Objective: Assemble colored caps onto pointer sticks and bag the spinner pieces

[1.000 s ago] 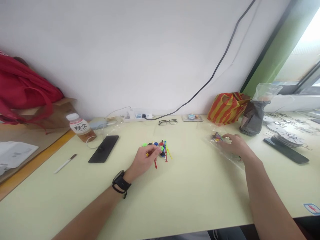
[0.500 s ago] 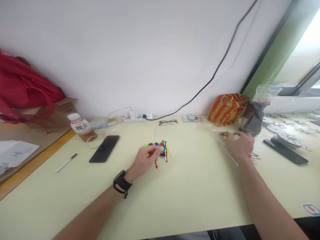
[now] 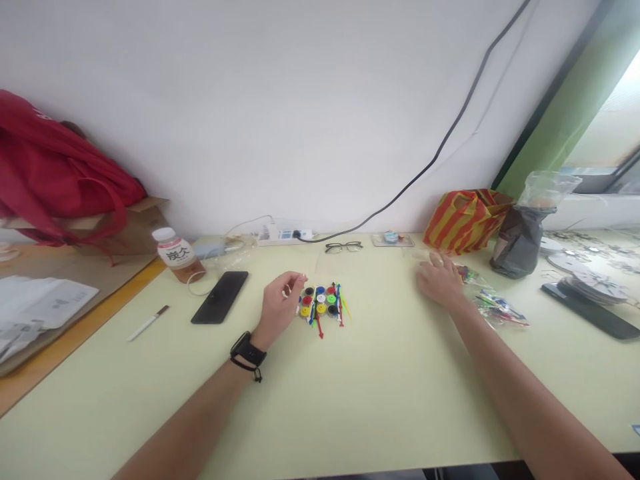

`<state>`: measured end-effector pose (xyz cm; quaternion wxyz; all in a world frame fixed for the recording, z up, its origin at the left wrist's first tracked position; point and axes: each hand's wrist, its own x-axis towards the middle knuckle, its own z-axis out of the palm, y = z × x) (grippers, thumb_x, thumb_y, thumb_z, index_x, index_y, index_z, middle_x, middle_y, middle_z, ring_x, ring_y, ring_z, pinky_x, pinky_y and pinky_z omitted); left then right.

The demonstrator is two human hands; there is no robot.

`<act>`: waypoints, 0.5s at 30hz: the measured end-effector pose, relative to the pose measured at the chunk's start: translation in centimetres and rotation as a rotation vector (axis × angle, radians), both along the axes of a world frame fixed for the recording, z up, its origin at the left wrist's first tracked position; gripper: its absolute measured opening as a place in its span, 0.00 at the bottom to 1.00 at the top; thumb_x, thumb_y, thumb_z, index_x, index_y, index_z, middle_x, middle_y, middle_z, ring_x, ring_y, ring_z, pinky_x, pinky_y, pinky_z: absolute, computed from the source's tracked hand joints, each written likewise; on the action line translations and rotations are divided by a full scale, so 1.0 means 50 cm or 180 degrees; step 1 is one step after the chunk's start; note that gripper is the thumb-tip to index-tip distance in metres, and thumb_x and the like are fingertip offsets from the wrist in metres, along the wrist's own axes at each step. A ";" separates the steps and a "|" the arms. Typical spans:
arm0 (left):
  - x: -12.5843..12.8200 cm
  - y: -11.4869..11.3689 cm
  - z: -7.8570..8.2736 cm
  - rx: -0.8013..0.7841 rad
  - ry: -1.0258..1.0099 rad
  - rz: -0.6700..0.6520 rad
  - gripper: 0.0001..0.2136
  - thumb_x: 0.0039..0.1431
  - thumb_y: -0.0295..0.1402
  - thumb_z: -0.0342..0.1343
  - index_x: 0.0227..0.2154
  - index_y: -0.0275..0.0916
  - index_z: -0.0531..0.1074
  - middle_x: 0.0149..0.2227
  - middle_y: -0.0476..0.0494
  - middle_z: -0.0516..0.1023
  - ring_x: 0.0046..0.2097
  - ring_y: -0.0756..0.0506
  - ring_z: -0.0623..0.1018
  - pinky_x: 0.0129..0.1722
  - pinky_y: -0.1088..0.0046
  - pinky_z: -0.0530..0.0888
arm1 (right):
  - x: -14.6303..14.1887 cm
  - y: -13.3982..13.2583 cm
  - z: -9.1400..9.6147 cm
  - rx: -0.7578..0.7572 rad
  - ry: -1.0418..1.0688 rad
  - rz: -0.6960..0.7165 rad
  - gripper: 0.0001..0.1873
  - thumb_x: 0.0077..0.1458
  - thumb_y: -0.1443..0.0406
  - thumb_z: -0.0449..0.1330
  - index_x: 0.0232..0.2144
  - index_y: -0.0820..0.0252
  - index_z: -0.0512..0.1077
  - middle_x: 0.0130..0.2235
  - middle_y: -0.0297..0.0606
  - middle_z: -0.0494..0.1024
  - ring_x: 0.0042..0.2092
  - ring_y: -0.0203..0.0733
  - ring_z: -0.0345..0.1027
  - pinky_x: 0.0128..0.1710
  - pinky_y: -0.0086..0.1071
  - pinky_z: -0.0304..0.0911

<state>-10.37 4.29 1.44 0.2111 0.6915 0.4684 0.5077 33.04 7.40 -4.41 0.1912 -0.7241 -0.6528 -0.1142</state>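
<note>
My left hand is raised just left of a group of small parts, thumb and index finger pinched together; whatever lies between them is too small to make out. Round discs in red, blue, black, green, white and yellow sit in rows, each with a hub. Thin coloured arrow pointers lie over and beside them. My right hand rests palm down with fingers spread over the left part of a clear plastic bag. Coloured parts show beyond its fingertips. A second clear bag of pointers lies right of the wrist.
Left stand a drink bottle, a black phone and a white pen-like stick. Glasses and a power strip lie by the wall. A striped bag, grey bag, stacked white discs and dark phone stand right.
My left hand has drawn back left from the discs, uncovering them. My right hand has shifted left over the clear bag, and its fingers have spread. The view has turned slightly left.
</note>
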 end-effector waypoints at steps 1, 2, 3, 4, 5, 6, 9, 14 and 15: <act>-0.004 0.005 -0.005 0.0006 -0.0002 0.0051 0.14 0.69 0.44 0.55 0.35 0.39 0.78 0.33 0.46 0.80 0.34 0.46 0.75 0.34 0.72 0.70 | -0.003 0.006 -0.002 -0.0063 -0.0024 -0.0003 0.20 0.60 0.61 0.53 0.50 0.60 0.75 0.63 0.50 0.70 0.70 0.64 0.48 0.67 0.60 0.48; -0.007 0.010 -0.010 0.0005 -0.0003 0.0094 0.14 0.69 0.43 0.55 0.36 0.39 0.78 0.34 0.46 0.80 0.35 0.46 0.75 0.35 0.71 0.70 | -0.006 0.010 -0.002 -0.0118 -0.0058 -0.0006 0.20 0.60 0.61 0.52 0.50 0.61 0.75 0.61 0.51 0.72 0.70 0.64 0.49 0.67 0.60 0.47; -0.010 0.014 -0.015 0.0002 0.0001 0.0134 0.14 0.69 0.43 0.55 0.36 0.39 0.78 0.35 0.45 0.80 0.35 0.45 0.75 0.35 0.71 0.69 | -0.010 0.013 0.000 -0.0144 -0.0088 0.0013 0.20 0.60 0.61 0.52 0.50 0.62 0.75 0.59 0.52 0.74 0.69 0.64 0.50 0.67 0.60 0.47; -0.012 0.016 -0.019 -0.0001 0.0007 0.0166 0.13 0.69 0.42 0.54 0.36 0.39 0.78 0.35 0.45 0.81 0.36 0.45 0.75 0.35 0.71 0.69 | -0.014 0.015 0.005 -0.0119 -0.0098 0.0065 0.21 0.60 0.61 0.52 0.51 0.63 0.74 0.58 0.53 0.74 0.69 0.64 0.51 0.67 0.60 0.48; -0.012 0.018 -0.022 -0.0002 0.0013 0.0192 0.13 0.70 0.42 0.54 0.37 0.39 0.78 0.36 0.45 0.81 0.36 0.45 0.76 0.36 0.70 0.69 | -0.021 0.015 0.012 -0.0035 -0.0078 0.0153 0.21 0.60 0.62 0.52 0.52 0.62 0.74 0.58 0.53 0.75 0.68 0.63 0.53 0.67 0.59 0.49; -0.012 0.018 -0.023 0.0005 0.0022 0.0211 0.13 0.70 0.41 0.54 0.37 0.39 0.78 0.36 0.45 0.81 0.37 0.45 0.76 0.36 0.70 0.69 | -0.030 0.014 0.021 0.0090 -0.0027 0.0277 0.22 0.60 0.62 0.52 0.53 0.61 0.73 0.58 0.52 0.74 0.67 0.62 0.55 0.67 0.59 0.50; -0.006 0.013 -0.022 0.0091 0.0081 0.0188 0.12 0.71 0.40 0.53 0.38 0.40 0.78 0.38 0.45 0.81 0.38 0.45 0.76 0.38 0.69 0.69 | -0.064 0.010 0.063 0.0596 0.0386 0.0717 0.20 0.61 0.61 0.52 0.53 0.57 0.72 0.57 0.48 0.75 0.62 0.58 0.63 0.65 0.56 0.55; 0.004 0.000 -0.017 0.0313 0.0486 0.0039 0.10 0.72 0.38 0.52 0.41 0.41 0.76 0.41 0.44 0.80 0.44 0.42 0.76 0.43 0.66 0.70 | -0.088 0.032 0.135 0.0961 0.2032 0.0596 0.18 0.60 0.58 0.54 0.49 0.57 0.72 0.47 0.47 0.80 0.46 0.50 0.73 0.45 0.43 0.72; 0.004 0.000 -0.017 0.0348 0.0587 0.0022 0.09 0.72 0.37 0.52 0.43 0.42 0.76 0.42 0.44 0.80 0.46 0.42 0.76 0.46 0.65 0.70 | -0.085 0.039 0.141 0.0782 0.2242 0.0483 0.19 0.59 0.57 0.55 0.49 0.58 0.72 0.47 0.46 0.80 0.44 0.48 0.74 0.43 0.41 0.73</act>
